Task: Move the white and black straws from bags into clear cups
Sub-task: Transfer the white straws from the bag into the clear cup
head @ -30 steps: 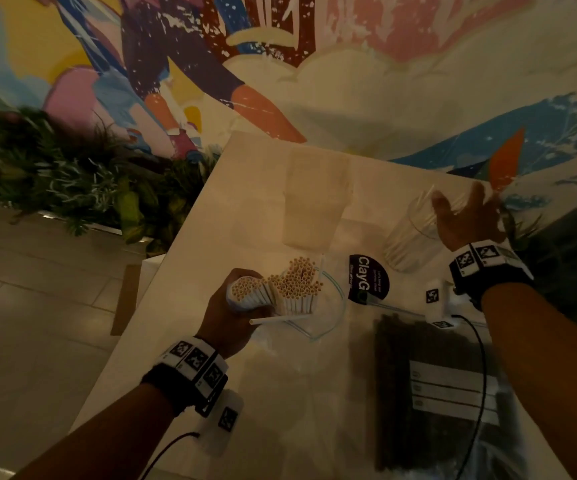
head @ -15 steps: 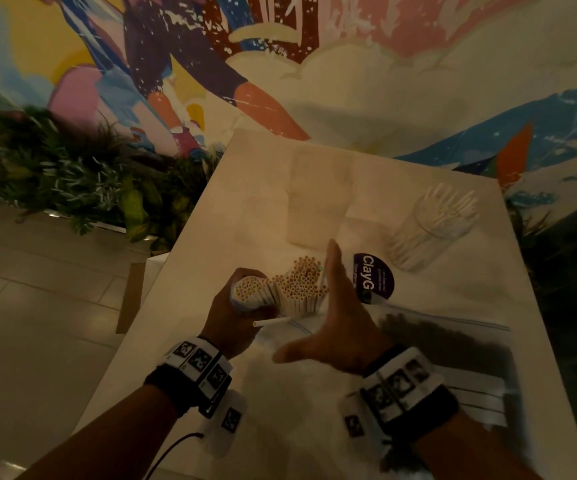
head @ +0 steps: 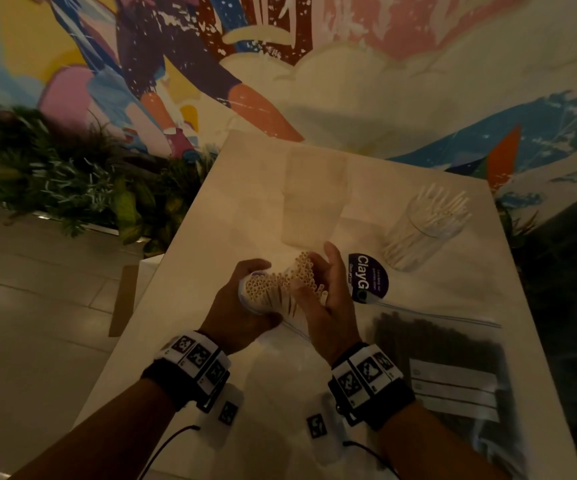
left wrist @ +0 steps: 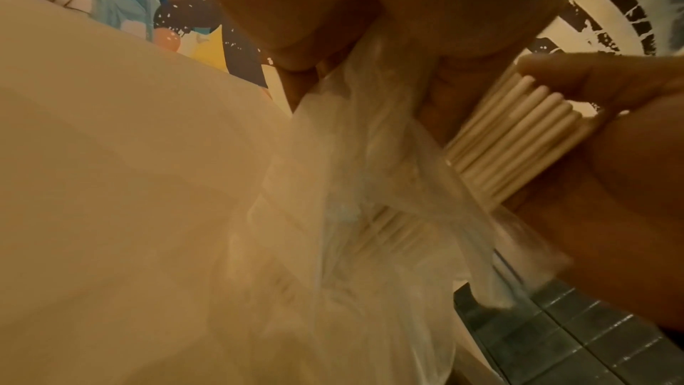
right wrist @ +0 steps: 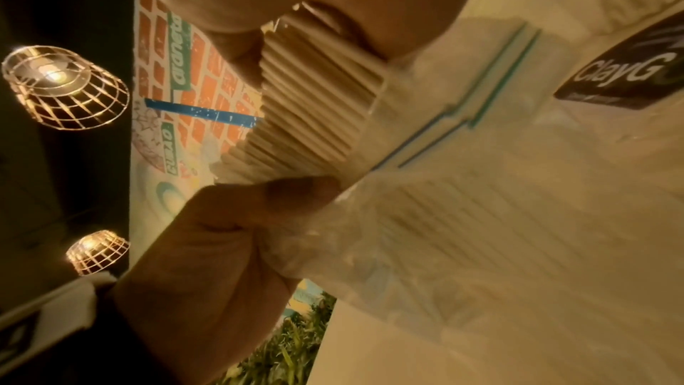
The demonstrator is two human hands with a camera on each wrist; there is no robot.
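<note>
My left hand (head: 242,306) grips the neck of a clear zip bag (left wrist: 351,186) near the middle of the white table (head: 245,188). A bundle of white straws (head: 280,282) sticks up out of that bag. My right hand (head: 318,277) is curled round the right part of the bundle, thumb in front and fingers behind. The right wrist view shows the white straws (right wrist: 314,116) between my right palm and the left thumb. A clear cup (head: 425,226) at the back right holds several white straws. An empty clear cup (head: 314,199) stands behind my hands. A bag of black straws (head: 446,375) lies flat at the right.
A round dark ClayG sticker (head: 366,282) sits on the bag just right of my right hand. Plants (head: 72,188) line the floor left of the table, under a painted wall. The table's left and right edges are close to my forearms.
My right hand came back from the far-right cup, crossed to the bundle and closed round some white straws. The left hand kept its hold on the bag.
</note>
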